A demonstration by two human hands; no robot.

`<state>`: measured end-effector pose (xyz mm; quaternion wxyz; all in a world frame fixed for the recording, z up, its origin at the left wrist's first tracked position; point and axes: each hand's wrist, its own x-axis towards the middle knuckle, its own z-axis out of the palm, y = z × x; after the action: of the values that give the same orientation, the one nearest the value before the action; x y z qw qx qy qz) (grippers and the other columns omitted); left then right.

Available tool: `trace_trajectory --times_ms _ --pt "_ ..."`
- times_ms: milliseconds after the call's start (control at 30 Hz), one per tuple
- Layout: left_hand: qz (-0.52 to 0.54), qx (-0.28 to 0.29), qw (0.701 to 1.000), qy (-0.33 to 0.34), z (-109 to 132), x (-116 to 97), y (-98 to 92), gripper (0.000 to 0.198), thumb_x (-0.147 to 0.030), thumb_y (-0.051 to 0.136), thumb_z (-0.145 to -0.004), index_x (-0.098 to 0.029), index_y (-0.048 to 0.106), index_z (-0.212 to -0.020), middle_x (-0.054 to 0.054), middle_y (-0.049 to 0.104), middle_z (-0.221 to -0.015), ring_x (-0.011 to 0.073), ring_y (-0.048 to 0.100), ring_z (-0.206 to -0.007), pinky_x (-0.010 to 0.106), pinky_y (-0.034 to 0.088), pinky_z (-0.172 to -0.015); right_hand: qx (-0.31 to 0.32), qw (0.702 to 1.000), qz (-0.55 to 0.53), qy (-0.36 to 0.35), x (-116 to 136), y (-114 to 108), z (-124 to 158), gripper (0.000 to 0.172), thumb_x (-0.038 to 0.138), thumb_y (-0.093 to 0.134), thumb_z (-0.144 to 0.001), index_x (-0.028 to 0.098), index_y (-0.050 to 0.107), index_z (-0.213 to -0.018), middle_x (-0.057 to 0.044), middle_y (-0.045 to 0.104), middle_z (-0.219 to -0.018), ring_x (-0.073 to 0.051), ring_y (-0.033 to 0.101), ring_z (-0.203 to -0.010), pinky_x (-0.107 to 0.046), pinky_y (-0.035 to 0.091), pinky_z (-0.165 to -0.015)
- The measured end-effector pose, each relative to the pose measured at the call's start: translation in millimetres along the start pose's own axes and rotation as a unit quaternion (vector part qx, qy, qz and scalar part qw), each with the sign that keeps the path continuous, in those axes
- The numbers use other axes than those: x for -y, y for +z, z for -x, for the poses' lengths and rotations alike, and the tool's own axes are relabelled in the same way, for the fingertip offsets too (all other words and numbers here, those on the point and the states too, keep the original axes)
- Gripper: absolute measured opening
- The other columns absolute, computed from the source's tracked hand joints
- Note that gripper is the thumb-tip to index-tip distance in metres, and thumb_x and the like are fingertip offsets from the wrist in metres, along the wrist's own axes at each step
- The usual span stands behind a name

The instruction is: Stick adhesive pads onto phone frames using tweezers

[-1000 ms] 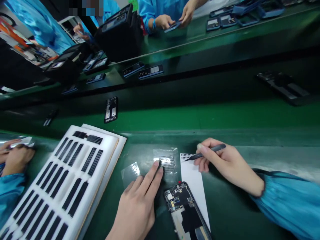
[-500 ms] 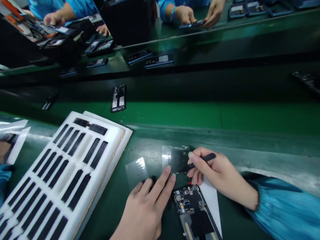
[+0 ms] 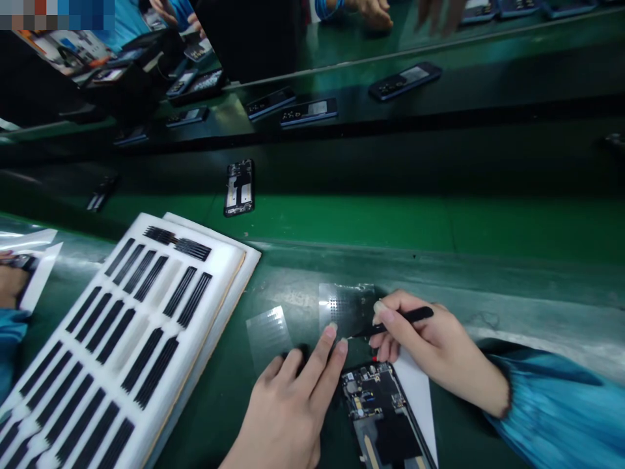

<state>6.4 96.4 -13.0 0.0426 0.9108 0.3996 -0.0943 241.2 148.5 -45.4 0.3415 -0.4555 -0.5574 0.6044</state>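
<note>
Black tweezers (image 3: pixel 413 315) are pinched in my right hand (image 3: pixel 434 345), their tips pointing left at the lower edge of a clear sheet with small dark dots (image 3: pixel 344 305). My left hand (image 3: pixel 293 404) lies with fingers stretched out, its index and middle fingertips on that sheet's lower edge by the tweezer tips. What the tips touch is too small to make out. A second clear sheet (image 3: pixel 267 333) lies just beyond my left knuckles. Below my right hand is an opened phone (image 3: pixel 385 420) with its circuit board showing, partly over a white sheet (image 3: pixel 415 384).
White foam trays (image 3: pixel 159 332) holding rows of black strips are stacked at the left. Beyond the bench edge, another opened phone (image 3: pixel 239 187) lies on the green belt. Several phones rest on the far ledge, including one blue-edged phone (image 3: pixel 405 81). Co-workers' hands (image 3: pixel 375 12) show at the top.
A phone now lies on the far ledge where a co-worker's hands held one. The belt phone sits slightly further right. My hands stay nearly in place at the dotted sheet.
</note>
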Motion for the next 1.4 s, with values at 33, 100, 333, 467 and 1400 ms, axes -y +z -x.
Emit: trace_trajectory --times_ms 33,100,333,467,1400 --pt "0.0 -0.001 1.0 0.001 -0.2 0.0 -0.6 0.082 -0.001 0.045 -0.068 -0.012 0.042 -0.149 0.012 0.039 -0.156 0.0244 0.061 -0.082 0.038 0.061 -0.064 0.001 1.0 0.001 0.0 0.1 -0.2 0.4 0.028 0.04 0.048 -0.103 0.02 0.058 -0.086 -0.002 0.072 -0.068 -0.013 0.071 -0.056 -0.022 0.059 -0.052" --pt "0.001 -0.007 1.0 0.001 -0.5 0.0 -0.8 0.081 -0.001 0.044 -0.068 -0.011 0.043 -0.149 0.013 0.041 -0.156 0.0246 0.061 -0.082 0.038 0.061 -0.064 0.004 1.0 0.001 0.003 0.0 -0.4 0.8 0.029 0.04 0.048 -0.103 0.02 0.059 -0.086 -0.002 0.072 -0.069 -0.014 0.071 -0.057 -0.022 0.059 -0.053" --pt "0.128 -0.098 0.985 -0.055 7.0 -4.5 9.3 0.071 0.002 0.041 -0.081 -0.019 0.042 -0.149 0.011 0.052 -0.149 0.0251 0.063 -0.089 0.039 0.058 -0.071 -0.006 1.0 -0.009 0.001 -1.9 0.5 -1.5 0.034 0.044 0.047 -0.104 0.016 0.065 -0.098 -0.006 0.074 -0.069 -0.015 0.074 -0.059 -0.022 0.061 -0.055" --pt "0.552 -0.169 0.778 -0.249 8.1 -8.9 0.0 0.043 -0.017 0.043 -0.099 -0.027 0.042 -0.141 0.008 0.068 -0.117 0.0142 0.062 -0.073 0.026 0.053 -0.065 -0.013 0.998 -0.059 0.025 1.6 -2.3 -3.9 0.034 0.045 0.052 -0.101 0.014 0.065 -0.101 -0.006 0.074 -0.064 -0.016 0.074 -0.057 -0.021 0.061 -0.053" --pt "0.918 -0.001 0.372 -0.14 -5.0 -28.7 0.4 0.016 -0.025 0.049 -0.1 -0.016 0.06 -0.108 0.005 0.059 -0.092 0.0081 0.054 -0.062 0.018 0.047 -0.051 0.069 0.966 -0.246 0.027 -0.1 14.6 21.5 0.022 0.036 0.053 -0.104 0.02 0.068 -0.103 -0.002 0.075 -0.074 -0.011 0.072 -0.063 -0.019 0.06 -0.062"
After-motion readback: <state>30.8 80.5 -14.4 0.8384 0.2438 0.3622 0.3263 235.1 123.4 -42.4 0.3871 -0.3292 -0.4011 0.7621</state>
